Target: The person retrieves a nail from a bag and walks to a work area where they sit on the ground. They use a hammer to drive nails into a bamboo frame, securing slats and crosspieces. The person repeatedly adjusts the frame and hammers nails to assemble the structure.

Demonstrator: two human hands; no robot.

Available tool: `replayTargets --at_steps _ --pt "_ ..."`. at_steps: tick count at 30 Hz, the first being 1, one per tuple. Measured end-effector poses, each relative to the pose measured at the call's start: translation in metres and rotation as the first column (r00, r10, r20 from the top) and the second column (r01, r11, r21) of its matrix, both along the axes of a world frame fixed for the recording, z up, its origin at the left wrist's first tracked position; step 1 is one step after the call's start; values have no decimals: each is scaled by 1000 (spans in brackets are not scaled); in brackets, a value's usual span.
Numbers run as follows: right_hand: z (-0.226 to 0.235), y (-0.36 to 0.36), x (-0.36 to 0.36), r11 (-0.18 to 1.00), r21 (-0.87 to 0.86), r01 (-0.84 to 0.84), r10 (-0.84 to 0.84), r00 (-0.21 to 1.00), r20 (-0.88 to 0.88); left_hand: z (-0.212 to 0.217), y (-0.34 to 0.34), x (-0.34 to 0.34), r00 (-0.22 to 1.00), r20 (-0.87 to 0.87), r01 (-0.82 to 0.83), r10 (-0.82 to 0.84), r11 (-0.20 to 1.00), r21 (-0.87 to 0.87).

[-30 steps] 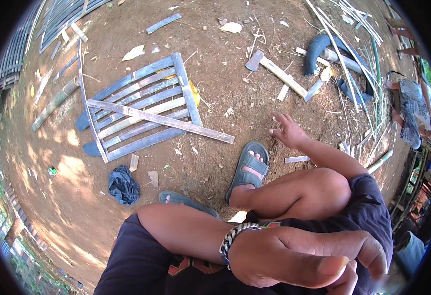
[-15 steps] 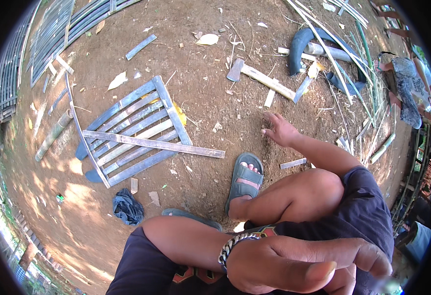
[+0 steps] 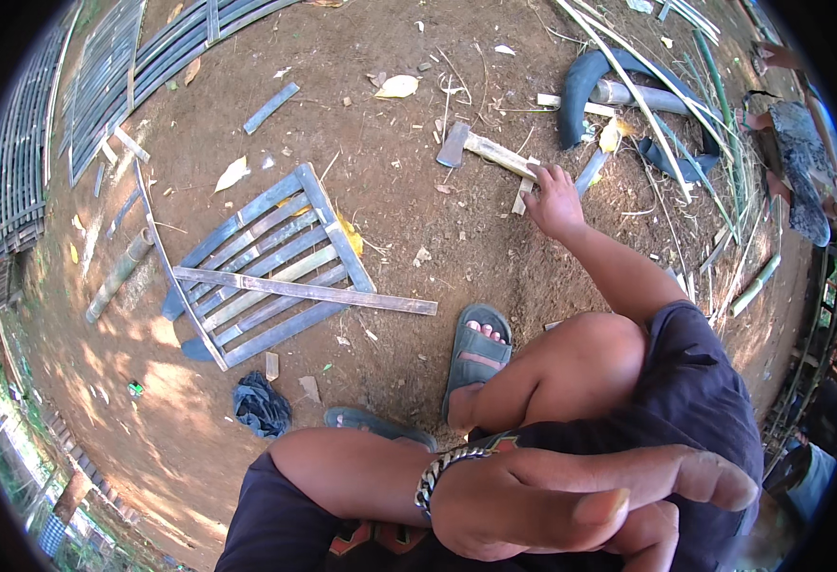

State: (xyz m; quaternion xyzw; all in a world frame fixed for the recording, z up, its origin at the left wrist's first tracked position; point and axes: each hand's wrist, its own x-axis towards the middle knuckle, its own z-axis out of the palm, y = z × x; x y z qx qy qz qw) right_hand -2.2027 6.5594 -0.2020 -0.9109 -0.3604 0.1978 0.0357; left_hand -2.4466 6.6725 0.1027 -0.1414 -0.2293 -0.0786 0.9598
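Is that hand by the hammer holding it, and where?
Not quite holding. The right hand is open, fingertips touching the wooden handle of the hammer on the ground. The left hand holds nothing.

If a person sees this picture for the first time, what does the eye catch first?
First, the left hand, huge and close at the bottom, with a bracelet at the wrist, resting over the knees. Next, the right hand stretched out to the hatchet lying on the dirt at upper centre. Then the slatted panel flat on the ground, left of centre.
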Motion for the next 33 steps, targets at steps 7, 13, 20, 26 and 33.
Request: replayTargets --at_steps 7,13,20,26,33 --pt "-21 17 22 988 -151 35 -33 999 15 -45 17 -9 811 -566 -13 145 973 231" --pt "-10 63 44 907 -410 -93 78 996 -52 -129 28 -85 -80 -848 171 523 846 506" --pt "-22 72 47 851 -468 -240 125 957 -263 -136 31 -141 -346 -708 228 615 787 573" --pt "-32 78 87 736 -392 -552 473 834 -286 -200 53 -152 -413 -690 109 595 784 611" --pt "159 161 50 547 -680 -488 537 828 -162 -237 54 -159 -361 -632 169 686 714 679"
